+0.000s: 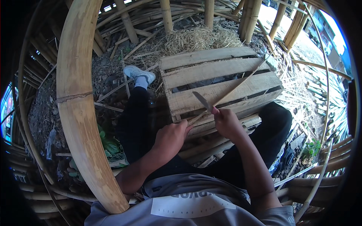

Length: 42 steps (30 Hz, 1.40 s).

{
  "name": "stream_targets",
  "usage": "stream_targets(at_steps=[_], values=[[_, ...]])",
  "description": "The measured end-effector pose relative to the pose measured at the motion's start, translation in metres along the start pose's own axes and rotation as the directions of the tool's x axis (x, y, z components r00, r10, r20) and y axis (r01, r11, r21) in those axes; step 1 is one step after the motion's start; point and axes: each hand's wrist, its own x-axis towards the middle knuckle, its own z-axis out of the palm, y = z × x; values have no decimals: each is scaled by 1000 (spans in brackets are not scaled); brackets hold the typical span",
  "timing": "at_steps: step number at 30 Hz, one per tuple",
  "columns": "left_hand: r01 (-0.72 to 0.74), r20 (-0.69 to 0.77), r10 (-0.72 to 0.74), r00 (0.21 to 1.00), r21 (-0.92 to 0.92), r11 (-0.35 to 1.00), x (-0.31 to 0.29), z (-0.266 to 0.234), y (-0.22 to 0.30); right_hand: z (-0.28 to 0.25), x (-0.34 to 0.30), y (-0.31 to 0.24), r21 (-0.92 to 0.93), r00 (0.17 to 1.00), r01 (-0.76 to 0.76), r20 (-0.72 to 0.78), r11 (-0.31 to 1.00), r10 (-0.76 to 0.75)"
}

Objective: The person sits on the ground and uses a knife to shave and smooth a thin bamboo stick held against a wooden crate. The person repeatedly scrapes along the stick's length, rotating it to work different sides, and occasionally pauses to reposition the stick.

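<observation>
My left hand (pixel 170 136) is closed around the near end of a long, thin bamboo strip (pixel 238 86), which slants up and away to the right over a slatted wooden crate. In my right hand (pixel 227 121) is a knife (pixel 202 100), its blade pointing up and to the left. The blade lies close to the strip, just beyond my left hand; whether it touches cannot be made out. Below both hands is the near side of the wooden crate (pixel 222 88), between my spread legs.
A thick bamboo pole (pixel 77 113) rises close on my left. Pale shavings (pixel 196 39) are heaped behind the crate. Bamboo posts (pixel 209 14) stand at the back, and cut bamboo lengths (pixel 332 101) lie at the right. My shoe (pixel 138 74) rests on littered ground left of the crate.
</observation>
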Motion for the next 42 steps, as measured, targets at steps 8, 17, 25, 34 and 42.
stream_targets(at_steps=[8, 17, 25, 34, 42], values=[[-14, -2, 14, 1000, -10, 1000, 3, 1, -1, -3, 5, 4, 28, 1000, -3, -5, 1000, 3], [-21, 4, 21, 1000, -49, 999, 4, 5, -1, 6, 1, 2, 80, 995, -64, -67, 995, 70], [-29, 2, 29, 1000, -62, 998, 5, 4, -2, 21, -9, -1, 60, 999, 12, -43, 998, -10], [-21, 55, 22, 998, -27, 999, 10, 1, -3, 34, -20, -4, 77, 994, 104, 7, 992, -105], [-29, 11, 30, 999, -50, 998, 9, 2, -2, 32, -22, 1, 159, 987, 130, 73, 979, -143]])
